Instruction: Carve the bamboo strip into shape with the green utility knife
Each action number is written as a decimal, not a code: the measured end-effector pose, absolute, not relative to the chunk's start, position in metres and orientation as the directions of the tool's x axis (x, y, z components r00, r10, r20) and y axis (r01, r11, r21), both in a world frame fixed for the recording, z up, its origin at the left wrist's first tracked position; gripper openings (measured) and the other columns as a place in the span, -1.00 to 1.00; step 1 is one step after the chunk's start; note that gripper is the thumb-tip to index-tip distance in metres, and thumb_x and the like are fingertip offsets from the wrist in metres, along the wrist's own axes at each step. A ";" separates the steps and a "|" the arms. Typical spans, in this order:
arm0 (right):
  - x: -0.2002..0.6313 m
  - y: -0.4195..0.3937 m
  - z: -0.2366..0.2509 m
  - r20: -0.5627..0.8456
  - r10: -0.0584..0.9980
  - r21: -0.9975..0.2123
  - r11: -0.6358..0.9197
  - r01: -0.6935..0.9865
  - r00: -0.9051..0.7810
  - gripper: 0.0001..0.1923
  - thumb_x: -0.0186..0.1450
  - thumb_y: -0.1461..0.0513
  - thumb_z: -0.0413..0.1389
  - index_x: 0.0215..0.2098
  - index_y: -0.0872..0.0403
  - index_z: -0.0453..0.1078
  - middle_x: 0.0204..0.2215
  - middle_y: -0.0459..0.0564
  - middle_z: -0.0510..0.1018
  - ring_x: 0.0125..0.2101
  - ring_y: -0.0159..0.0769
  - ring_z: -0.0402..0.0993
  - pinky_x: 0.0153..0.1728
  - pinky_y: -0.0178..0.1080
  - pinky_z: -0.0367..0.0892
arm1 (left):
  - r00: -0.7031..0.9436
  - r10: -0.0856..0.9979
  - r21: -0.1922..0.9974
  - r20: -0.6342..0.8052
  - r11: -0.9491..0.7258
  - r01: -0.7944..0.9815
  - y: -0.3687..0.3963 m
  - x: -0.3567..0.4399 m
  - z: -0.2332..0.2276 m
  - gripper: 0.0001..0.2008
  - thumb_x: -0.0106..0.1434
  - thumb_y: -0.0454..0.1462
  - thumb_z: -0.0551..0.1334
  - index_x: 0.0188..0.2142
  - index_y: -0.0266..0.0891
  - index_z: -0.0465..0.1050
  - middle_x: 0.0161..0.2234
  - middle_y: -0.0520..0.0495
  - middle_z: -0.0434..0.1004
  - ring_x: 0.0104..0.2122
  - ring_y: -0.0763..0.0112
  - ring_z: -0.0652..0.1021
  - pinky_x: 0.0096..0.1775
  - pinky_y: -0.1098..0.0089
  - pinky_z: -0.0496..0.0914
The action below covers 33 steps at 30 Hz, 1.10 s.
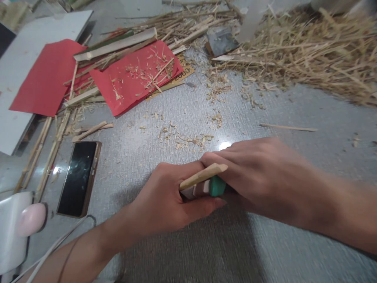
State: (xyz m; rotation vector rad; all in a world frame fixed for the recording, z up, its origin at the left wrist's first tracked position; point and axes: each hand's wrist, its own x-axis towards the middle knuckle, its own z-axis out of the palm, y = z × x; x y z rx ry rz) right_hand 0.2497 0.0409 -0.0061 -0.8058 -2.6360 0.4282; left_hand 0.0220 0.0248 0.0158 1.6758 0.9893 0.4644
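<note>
My left hand [165,202] is closed around a short bamboo stick [203,176] whose pointed tip pokes out to the right. My right hand [259,177] lies over it from the right, gripping a tool with a green handle [217,187]; a pale part of the tool shows between the two hands, and its blade is hidden. Both hands hover low over the grey textured floor [188,118], touching each other.
A phone [79,179] lies face up to the left. Red paper sheets [138,76] and split bamboo strips [114,45] sit at the back left. A big heap of shavings [309,51] fills the back right. A thin sliver [288,127] lies alone.
</note>
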 end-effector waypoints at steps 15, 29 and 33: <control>0.248 0.041 -0.003 0.271 0.575 -0.314 0.811 0.493 -0.772 -0.97 0.50 0.29 0.05 -0.09 0.06 0.31 -0.44 -0.13 0.52 -0.53 -0.27 0.39 -0.43 -0.19 0.13 | 0.566 0.795 0.908 -0.217 -0.049 0.416 0.023 0.022 0.020 -0.85 0.29 -0.30 0.42 -0.33 -0.20 0.46 -0.53 0.20 0.30 -0.55 0.59 0.27 -0.51 0.55 0.22; 0.249 0.040 -0.003 0.246 0.582 -0.355 0.798 0.487 -0.775 -0.93 0.50 0.29 0.03 -0.06 0.07 0.31 -0.41 -0.12 0.54 -0.51 -0.31 0.39 -0.41 -0.19 0.09 | 0.566 0.803 0.912 -0.187 -0.072 0.404 0.024 0.023 0.019 -0.81 0.28 -0.31 0.43 -0.36 -0.22 0.43 -0.53 0.19 0.30 -0.55 0.60 0.28 -0.52 0.56 0.22; 0.249 0.040 -0.004 0.263 0.583 -0.353 0.799 0.486 -0.769 -0.93 0.50 0.29 0.03 -0.06 0.06 0.30 -0.41 -0.12 0.54 -0.51 -0.31 0.39 -0.42 -0.19 0.10 | 0.567 0.802 0.916 -0.189 -0.064 0.396 0.024 0.022 0.020 -0.79 0.29 -0.33 0.42 -0.38 -0.21 0.40 -0.54 0.20 0.28 -0.56 0.61 0.27 -0.52 0.57 0.21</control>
